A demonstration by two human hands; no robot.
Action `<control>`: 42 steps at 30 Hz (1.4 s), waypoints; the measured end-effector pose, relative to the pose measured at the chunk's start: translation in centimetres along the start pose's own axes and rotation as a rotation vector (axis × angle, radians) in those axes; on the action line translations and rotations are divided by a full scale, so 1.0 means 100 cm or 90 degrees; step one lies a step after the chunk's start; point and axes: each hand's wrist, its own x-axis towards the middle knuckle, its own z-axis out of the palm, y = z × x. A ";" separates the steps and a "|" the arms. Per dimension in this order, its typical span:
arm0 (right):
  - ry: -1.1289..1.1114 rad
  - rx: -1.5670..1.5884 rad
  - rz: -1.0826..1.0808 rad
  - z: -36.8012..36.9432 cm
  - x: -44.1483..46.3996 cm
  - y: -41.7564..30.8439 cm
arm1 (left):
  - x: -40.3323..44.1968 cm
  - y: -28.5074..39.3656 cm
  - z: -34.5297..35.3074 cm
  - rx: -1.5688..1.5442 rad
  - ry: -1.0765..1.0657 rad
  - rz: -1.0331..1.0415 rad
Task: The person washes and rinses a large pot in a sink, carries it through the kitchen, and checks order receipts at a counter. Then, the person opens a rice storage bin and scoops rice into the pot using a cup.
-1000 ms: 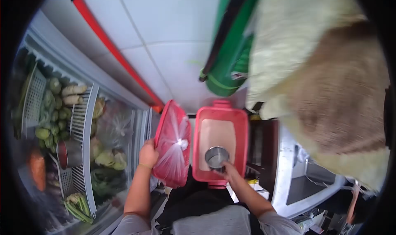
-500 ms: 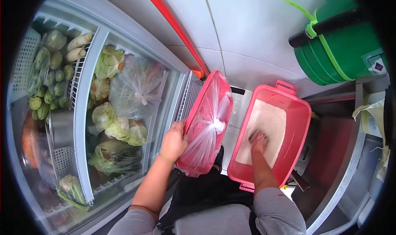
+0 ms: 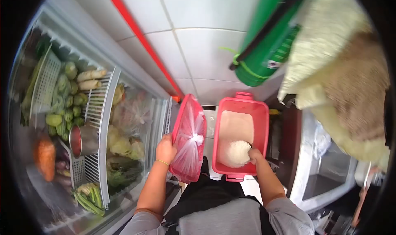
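Observation:
My left hand grips the near-left edge of a pink plastic lid, which stands tilted beside the bin. A clear plastic bag with a knotted middle covers the lid's face. To the right, an uncovered pink bin holds pale grain that looks like rice. Inside its near right part, my right hand is closed on a round scoop or bowl heaped with the same grain. Only a dark bit of the vessel's rim shows; the heap hides its shape.
On the left stands a glass-door fridge with vegetables and a metal pot. A red pole leans on the tiled wall. Behind the bin is a green container. Pale sacks and a metal-edged counter flank the right.
My right hand has come up out of the grain and nearer to me, with a heaped vessel in it. The view has swung right, bringing the sacks in. My left hand still holds the lid.

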 end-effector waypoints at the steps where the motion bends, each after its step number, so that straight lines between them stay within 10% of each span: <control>1: -0.034 0.106 0.023 -0.017 0.021 0.013 | -0.001 0.003 -0.004 0.001 0.000 0.008; 16: -0.167 0.682 -0.253 -0.175 -0.365 -0.111 | 0.023 0.051 -0.021 0.052 -0.018 0.095; 24: 0.166 0.687 -0.525 -0.417 -0.424 -0.185 | 0.027 0.078 -0.030 0.019 0.049 0.074; 26: 0.423 0.596 -0.543 -0.484 -0.409 -0.216 | 0.019 0.092 -0.040 0.000 0.071 0.063; 28: 1.132 0.218 -0.446 -0.503 -0.405 -0.244 | 0.020 0.091 -0.040 0.021 0.044 0.044; 31: 1.432 -0.262 -0.584 -0.544 -0.412 -0.263 | 0.019 0.089 -0.037 0.024 0.041 0.014; 35: 1.522 -0.709 -0.635 -0.553 -0.451 -0.280 | 0.021 0.075 -0.036 0.032 0.013 -0.016; 39: 1.578 -0.688 -0.589 -0.538 -0.473 -0.292 | 0.019 0.072 -0.038 0.057 0.003 -0.027; 42: 1.551 -0.284 -0.659 -0.506 -0.457 -0.284 | 0.013 0.073 -0.042 0.084 -0.003 -0.015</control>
